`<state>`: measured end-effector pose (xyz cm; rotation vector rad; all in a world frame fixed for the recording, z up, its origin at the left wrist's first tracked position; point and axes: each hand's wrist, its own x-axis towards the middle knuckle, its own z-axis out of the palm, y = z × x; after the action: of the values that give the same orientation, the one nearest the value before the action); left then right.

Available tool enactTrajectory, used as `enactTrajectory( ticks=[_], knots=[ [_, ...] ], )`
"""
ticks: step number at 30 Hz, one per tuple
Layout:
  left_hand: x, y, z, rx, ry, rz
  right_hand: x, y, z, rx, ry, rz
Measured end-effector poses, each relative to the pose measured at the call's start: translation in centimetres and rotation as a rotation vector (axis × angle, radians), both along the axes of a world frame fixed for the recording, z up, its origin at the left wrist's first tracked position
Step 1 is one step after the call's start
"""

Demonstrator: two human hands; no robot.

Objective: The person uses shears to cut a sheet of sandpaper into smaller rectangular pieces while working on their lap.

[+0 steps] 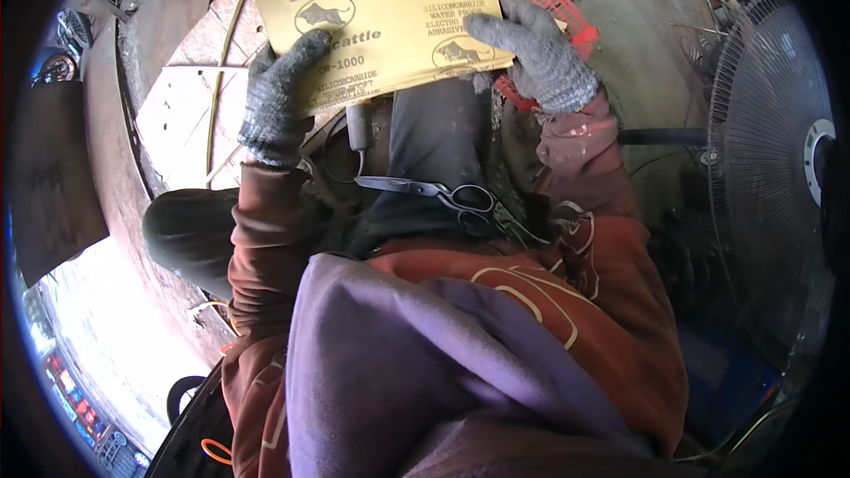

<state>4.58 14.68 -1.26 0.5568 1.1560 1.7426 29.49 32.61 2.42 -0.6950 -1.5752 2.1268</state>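
Between my gloved hands I hold up a yellow-backed sheet of sandpaper [398, 22], its printed side toward me. My left hand [282, 93], in a grey knit glove, grips the left edge with the thumb lying on the print. The right edge is pinched by my right hand [542, 49], its thumb over the front and the other fingers mostly hidden behind. Whether it is one sheet or a thin stack, I cannot tell. A pair of scissors [434, 190] lies across my lap, blades to the left and handles to the right.
A red plastic basket [567, 0] stands beyond my right hand, partly behind the sandpaper. At the right is a large caged fan [761, 115]. Pale boards [181, 119] with a thin yellowish strip [221, 80] lie at the left. A grey cylindrical piece with a cord [359, 128] is near my knee.
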Motion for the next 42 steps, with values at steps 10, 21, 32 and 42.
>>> enactTrajectory(
  ticks=[10,21,32,42],
  knots=[
    [-5.0,4.9,5.3,0.02,1.299,-0.182,0.3,1.2,-1.3,0.282,-0.032,0.06],
    [2.1,5.0,2.5,-0.189,0.242,-0.068,-4.5,-1.8,-4.6,0.414,-0.034,-0.471],
    [2.0,4.5,2.0,-0.128,0.172,-0.197,-6.1,-2.1,-5.1,0.354,0.176,-0.438],
    [-0.3,2.2,-1.7,-0.225,-0.692,-0.469,-2.1,-4.8,-0.4,1.873,0.242,0.093]
  ],
)
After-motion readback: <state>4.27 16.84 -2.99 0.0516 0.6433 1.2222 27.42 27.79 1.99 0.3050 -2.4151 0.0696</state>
